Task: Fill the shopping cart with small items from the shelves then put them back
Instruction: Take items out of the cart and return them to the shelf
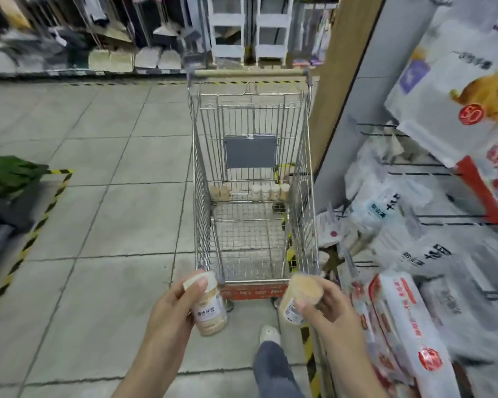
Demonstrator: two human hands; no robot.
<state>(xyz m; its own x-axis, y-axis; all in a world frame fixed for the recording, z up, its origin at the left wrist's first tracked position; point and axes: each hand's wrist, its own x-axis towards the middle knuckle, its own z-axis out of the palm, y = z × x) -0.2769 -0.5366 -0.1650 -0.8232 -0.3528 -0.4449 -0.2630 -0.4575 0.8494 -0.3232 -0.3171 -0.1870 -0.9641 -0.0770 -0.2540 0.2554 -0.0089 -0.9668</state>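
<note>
I have two small jars in hand, one each, held low in front of me just short of the near end of the shopping cart. The left hand wraps its fingers around the left jar, a clear container of pale sticks with a white label, roughly upright with its cap tipped a little toward me. The right hand grips the right jar lying tilted, its round end facing the camera. Both forearms reach forward from the bottom of the view, wrists slightly bent inward.

Inside the cart, a row of similar jars stands at the far end of the wire floor, with another jar apart to the left.

I judge this to be the filling step: the next move calls for reaching both jars over the near rim and setting them down in the basket. Hanging packets on the shelf crowd close on the right side.
</note>
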